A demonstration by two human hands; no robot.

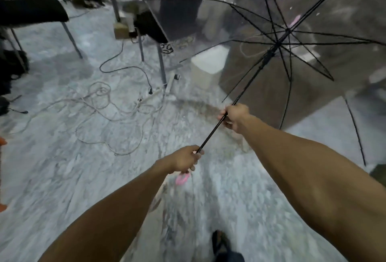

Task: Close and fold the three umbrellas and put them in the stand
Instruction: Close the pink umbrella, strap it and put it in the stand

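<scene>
**No legible writing**

No word, number, brand or sign can be read in this view. The whole picture is blurred. A dark patterned mark (167,48) on the floor, well beyond the fingers (221,117) of the right hand and to their left, might be lettering or mere ornament; it cannot be told which.

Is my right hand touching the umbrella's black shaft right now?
Touching. The head view shows the right hand with its fingers curled round the black shaft of the clear umbrella, no gap between them.
</scene>
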